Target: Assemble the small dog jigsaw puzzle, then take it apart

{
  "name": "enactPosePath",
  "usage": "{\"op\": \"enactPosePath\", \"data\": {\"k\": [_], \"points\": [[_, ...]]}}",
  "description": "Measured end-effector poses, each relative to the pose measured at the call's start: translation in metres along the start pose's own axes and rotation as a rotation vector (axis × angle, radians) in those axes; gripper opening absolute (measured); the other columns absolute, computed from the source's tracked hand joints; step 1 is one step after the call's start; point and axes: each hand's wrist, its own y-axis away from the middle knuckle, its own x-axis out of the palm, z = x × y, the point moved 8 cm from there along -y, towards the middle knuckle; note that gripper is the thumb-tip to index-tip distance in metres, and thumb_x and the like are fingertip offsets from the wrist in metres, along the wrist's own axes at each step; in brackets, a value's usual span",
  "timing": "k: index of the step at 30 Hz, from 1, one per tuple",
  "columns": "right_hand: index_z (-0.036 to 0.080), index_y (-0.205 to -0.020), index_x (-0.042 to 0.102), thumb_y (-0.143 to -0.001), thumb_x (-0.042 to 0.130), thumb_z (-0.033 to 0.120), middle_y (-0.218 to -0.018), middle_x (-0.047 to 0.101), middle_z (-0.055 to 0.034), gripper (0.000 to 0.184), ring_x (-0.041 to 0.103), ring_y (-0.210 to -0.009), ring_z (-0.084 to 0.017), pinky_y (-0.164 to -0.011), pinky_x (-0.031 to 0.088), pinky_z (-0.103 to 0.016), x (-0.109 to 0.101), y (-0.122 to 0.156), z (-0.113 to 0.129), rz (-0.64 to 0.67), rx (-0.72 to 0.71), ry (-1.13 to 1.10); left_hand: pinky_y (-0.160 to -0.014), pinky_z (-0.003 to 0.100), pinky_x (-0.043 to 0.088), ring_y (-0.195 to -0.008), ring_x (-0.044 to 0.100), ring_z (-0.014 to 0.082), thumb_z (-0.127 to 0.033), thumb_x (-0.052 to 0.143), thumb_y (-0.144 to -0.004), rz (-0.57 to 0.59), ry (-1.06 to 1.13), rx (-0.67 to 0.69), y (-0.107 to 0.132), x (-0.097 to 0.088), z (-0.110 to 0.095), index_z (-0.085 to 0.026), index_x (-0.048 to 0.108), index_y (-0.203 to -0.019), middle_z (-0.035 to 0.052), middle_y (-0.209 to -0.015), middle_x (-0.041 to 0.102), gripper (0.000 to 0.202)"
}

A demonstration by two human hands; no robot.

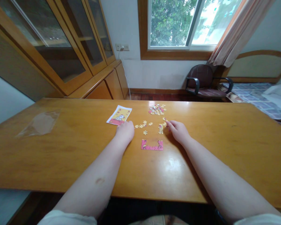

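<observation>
My left hand (125,130) rests on the wooden table (61,150) with fingers curled under, beside the near edge of a picture card (119,115). My right hand (178,130) reaches forward with its fingertips pinched at a small yellow puzzle piece (165,123). A short joined strip of yellow pieces (160,128) lies just left of that hand. Between my hands, nearer to me, lies a pink assembled puzzle section (152,145). Loose yellow pieces (142,125) are scattered in the middle, and a pile of unsorted pieces (157,109) sits farther back.
A clear plastic bag (39,123) lies on the table at the left. Wooden cabinets with glass doors (67,47) stand behind at the left. A dark armchair (204,82) sits under the window, and a bed (267,97) is at the right.
</observation>
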Motion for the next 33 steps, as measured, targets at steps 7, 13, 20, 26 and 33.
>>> {"op": "enactPosePath", "data": {"k": [7, 13, 20, 26, 33], "points": [[0.02, -0.069, 0.058, -0.093, 0.037, 0.051, -0.063, 0.061, -0.0024, 0.044, 0.058, -0.066, -0.019, -0.064, 0.037, -0.028, 0.001, -0.001, -0.001, 0.012, 0.001, -0.004, -0.089, 0.044, 0.049, -0.111, 0.062, 0.0325, -0.009, 0.043, -0.088, 0.012, 0.066, -0.013, 0.003, -0.001, 0.0, -0.012, 0.061, -0.11, 0.021, -0.116, 0.065, 0.029], [0.02, -0.068, 0.057, -0.093, 0.037, 0.049, -0.063, 0.061, -0.0023, 0.043, 0.057, -0.066, -0.018, -0.063, 0.037, -0.028, 0.002, 0.0, 0.001, 0.023, 0.002, -0.003, -0.087, 0.038, 0.049, -0.1, 0.065, 0.0267, -0.02, 0.055, -0.087, -0.125, 0.249, 0.131, -0.002, -0.007, -0.007, -0.018, 0.067, -0.097, 0.0118, -0.105, 0.07, 0.016], [0.02, -0.069, 0.057, -0.093, 0.038, 0.048, -0.063, 0.061, -0.0028, 0.041, 0.056, -0.064, -0.018, -0.062, 0.036, -0.028, 0.004, 0.001, 0.003, 0.025, -0.013, 0.006, -0.087, 0.031, 0.048, -0.096, 0.066, 0.0216, -0.024, 0.06, -0.085, -0.15, 0.488, 0.326, -0.001, -0.007, -0.038, -0.022, 0.073, -0.091, 0.0038, -0.099, 0.075, 0.014], [0.02, -0.069, 0.057, -0.093, 0.037, 0.049, -0.063, 0.061, -0.0026, 0.042, 0.056, -0.064, -0.018, -0.061, 0.036, -0.028, 0.004, 0.0, 0.004, 0.022, -0.021, 0.008, -0.087, 0.031, 0.048, -0.096, 0.066, 0.022, -0.028, 0.062, -0.084, -0.159, 0.465, 0.389, -0.007, -0.003, -0.044, -0.024, 0.076, -0.089, 0.0031, -0.097, 0.075, 0.015], [0.02, -0.068, 0.056, -0.093, 0.037, 0.049, -0.062, 0.06, -0.0022, 0.043, 0.054, -0.062, -0.018, -0.062, 0.035, -0.028, 0.005, 0.0, 0.003, 0.024, -0.021, 0.009, -0.089, 0.033, 0.049, -0.099, 0.065, 0.0231, -0.028, 0.061, -0.085, -0.223, 0.415, 0.391, -0.01, -0.004, -0.041, -0.023, 0.075, -0.093, 0.0049, -0.101, 0.073, 0.017]]}}
